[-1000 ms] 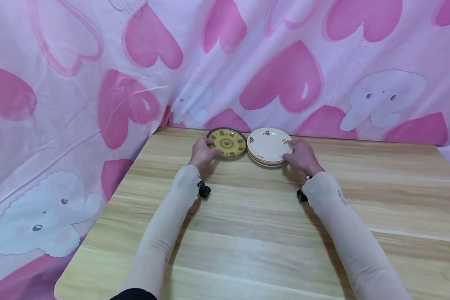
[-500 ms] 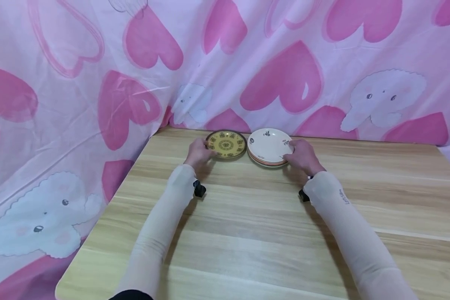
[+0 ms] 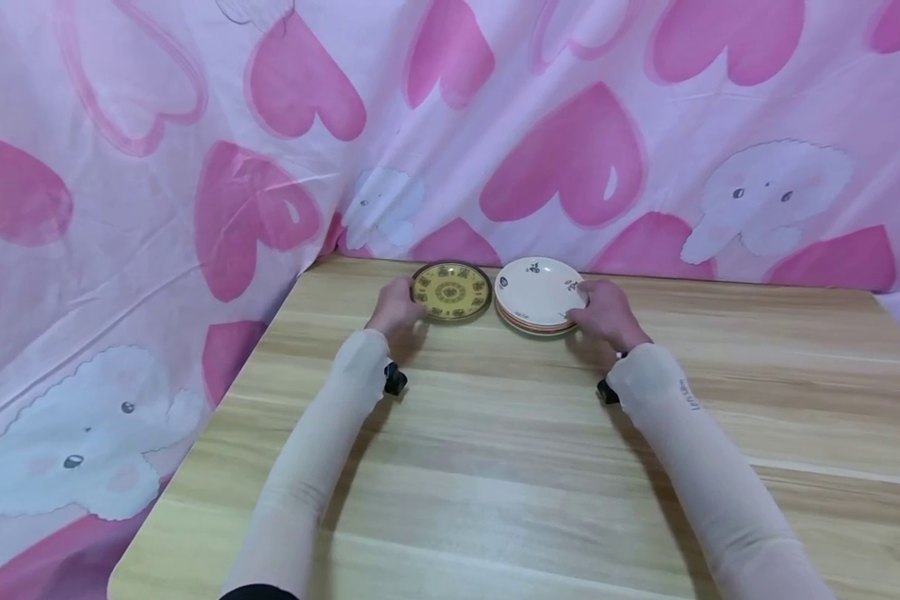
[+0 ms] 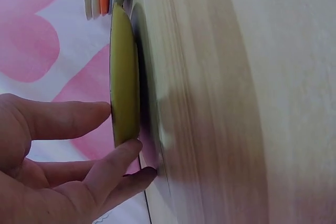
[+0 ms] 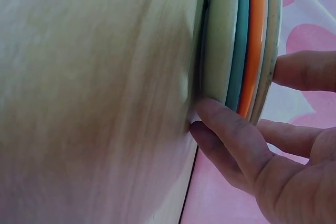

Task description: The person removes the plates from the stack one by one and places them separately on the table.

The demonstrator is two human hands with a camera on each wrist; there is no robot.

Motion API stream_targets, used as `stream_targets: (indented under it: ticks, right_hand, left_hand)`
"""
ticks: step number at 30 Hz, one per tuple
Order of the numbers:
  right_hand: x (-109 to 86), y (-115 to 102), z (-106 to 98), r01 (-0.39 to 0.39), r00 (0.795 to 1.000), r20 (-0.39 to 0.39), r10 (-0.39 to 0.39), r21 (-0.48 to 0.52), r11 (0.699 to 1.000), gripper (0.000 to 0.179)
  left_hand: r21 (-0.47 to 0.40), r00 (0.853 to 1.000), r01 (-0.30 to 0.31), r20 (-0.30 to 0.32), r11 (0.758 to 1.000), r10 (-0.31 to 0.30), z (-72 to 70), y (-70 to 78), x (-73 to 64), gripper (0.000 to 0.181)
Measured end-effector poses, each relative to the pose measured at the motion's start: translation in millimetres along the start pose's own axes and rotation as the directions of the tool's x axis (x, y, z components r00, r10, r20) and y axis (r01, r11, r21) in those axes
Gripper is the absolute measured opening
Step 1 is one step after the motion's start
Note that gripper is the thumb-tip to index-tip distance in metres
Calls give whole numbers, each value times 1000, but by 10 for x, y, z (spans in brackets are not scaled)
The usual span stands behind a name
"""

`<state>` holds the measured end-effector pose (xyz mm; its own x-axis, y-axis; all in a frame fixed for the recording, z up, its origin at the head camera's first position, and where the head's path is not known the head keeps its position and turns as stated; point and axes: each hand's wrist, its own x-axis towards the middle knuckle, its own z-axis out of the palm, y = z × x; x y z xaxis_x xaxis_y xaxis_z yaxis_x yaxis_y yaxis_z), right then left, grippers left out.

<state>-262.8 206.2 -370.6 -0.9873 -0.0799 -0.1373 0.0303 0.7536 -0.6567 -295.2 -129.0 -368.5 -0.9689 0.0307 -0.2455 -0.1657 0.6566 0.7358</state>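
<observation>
My left hand pinches the left rim of a round yellow plate with dark patterns and a dark edge. In the left wrist view the thumb is on its upper rim and fingertips touch its underside; a shadowed gap shows between plate and tabletop. Beside it, to the right, stands a stack of plates, a white one with small dark motifs on top. My right hand grips the stack's right side, thumb at the top rim, fingers low near the table. Orange and teal plates show within the stack.
The wood-grain table stretches toward me and to the right. A pink cloth with hearts and cartoon animals hangs along the table's back and left. Both plate groups sit close to the back edge.
My left hand has shifted slightly left, its thumb now nearer the rim. The yellow plate has moved a little left and toward me. Right hand and stack stay nearly still.
</observation>
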Motion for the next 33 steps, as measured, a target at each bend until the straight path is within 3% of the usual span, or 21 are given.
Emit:
stream_targets:
  ticks: [4,9,14,17,22,28,33]
  right_hand:
    - [-1,-19,-3,-18,1000,12,17,9,1000,71]
    - [14,-26,-19,-21,1000,12,21,10,1000,72]
    - [19,-30,-10,-25,1000,9,25,11,1000,72]
    - [13,-33,-1,-29,1000,10,29,16,999,71]
    - [4,-35,2,-35,999,14,35,26,999,72]
    - [-3,-23,31,-34,999,4,34,41,999,71]
    - [-6,-20,23,-22,1000,-8,23,47,999,71]
  left_hand:
    - [-5,1000,-1,7,1000,2,-28,-2,-10,56]
    - [-1,999,7,-46,1000,-7,-72,44,-3,73]
    - [91,993,-56,-95,994,64,-36,162,-7,81]
    - [71,989,-104,-98,992,111,42,258,-19,84]
    - [-25,981,-177,-89,984,174,179,390,-19,78]
    - [-156,964,-264,-59,952,257,344,421,33,61]
    - [-99,944,-329,-39,939,327,506,470,66,51]
